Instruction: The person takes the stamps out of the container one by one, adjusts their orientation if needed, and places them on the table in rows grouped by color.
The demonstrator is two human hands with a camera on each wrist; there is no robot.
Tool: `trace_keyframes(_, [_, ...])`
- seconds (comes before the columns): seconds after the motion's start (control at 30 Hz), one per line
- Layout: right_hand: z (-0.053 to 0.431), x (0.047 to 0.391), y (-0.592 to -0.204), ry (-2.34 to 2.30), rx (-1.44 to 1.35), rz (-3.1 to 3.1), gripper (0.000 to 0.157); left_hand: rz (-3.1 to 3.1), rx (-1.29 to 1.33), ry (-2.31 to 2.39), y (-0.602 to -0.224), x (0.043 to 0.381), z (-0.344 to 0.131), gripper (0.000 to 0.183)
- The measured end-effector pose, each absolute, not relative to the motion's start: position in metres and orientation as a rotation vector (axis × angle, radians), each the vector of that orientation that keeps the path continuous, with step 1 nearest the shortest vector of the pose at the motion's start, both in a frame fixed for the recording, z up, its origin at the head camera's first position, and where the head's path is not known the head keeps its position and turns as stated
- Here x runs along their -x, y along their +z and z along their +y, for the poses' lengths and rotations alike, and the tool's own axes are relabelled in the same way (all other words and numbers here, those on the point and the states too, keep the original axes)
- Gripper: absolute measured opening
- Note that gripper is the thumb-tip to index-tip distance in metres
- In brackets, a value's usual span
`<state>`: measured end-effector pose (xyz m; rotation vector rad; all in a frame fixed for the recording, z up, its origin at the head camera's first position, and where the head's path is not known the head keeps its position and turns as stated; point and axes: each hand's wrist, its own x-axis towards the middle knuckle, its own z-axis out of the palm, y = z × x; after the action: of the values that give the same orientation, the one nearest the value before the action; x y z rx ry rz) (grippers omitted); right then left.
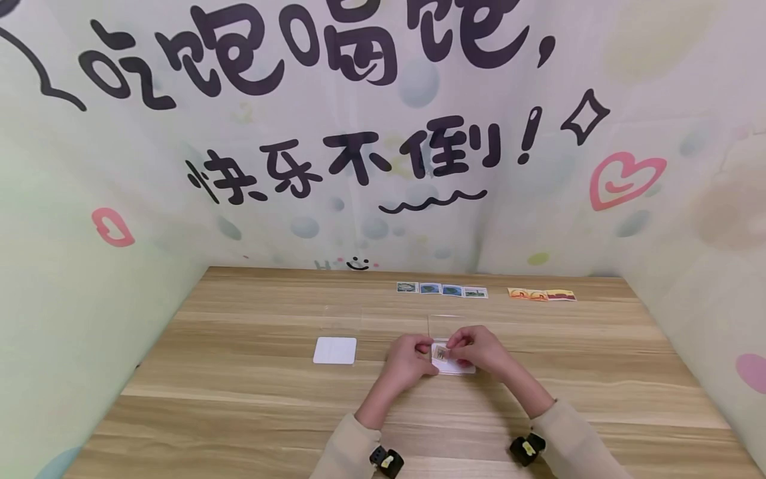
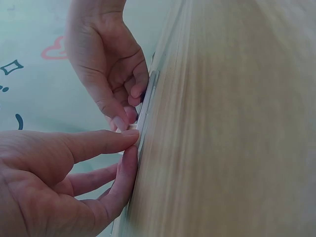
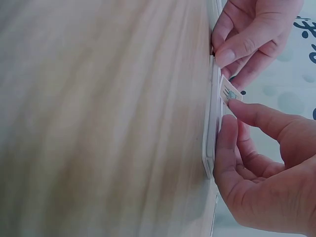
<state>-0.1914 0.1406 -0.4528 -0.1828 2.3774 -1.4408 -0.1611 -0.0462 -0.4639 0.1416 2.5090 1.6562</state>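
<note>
In the head view a small postage stamp [image 1: 439,354] lies tilted over a white card in a clear hinged case [image 1: 444,326], whose lid is laid back toward the wall. My right hand [image 1: 481,347] pinches the stamp's right edge between thumb and finger. The stamp [image 3: 230,92] stands slanted against the case's edge in the right wrist view. Gripping the case by its left side is my left hand [image 1: 409,360]. The left wrist view shows its thumb [image 2: 106,142] on top of the case's thin edge [image 2: 148,96], a finger against the side.
A second white card [image 1: 335,350] lies to the left, with a faint clear lid [image 1: 341,318] behind it. Near the wall are a row of green and blue stamps [image 1: 441,289] and a row of orange and yellow stamps [image 1: 541,295]. The wooden table [image 1: 239,412] meets printed cloth walls.
</note>
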Motion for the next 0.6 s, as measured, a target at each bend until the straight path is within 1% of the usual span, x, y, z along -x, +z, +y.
trace_keyframes(0.6, [0.1459,0.1993,-0.4536,-1.475,0.178,2.270,0.009,2.514,-0.139,1.649,-0.4649,0.1616,-0.0454,0.046])
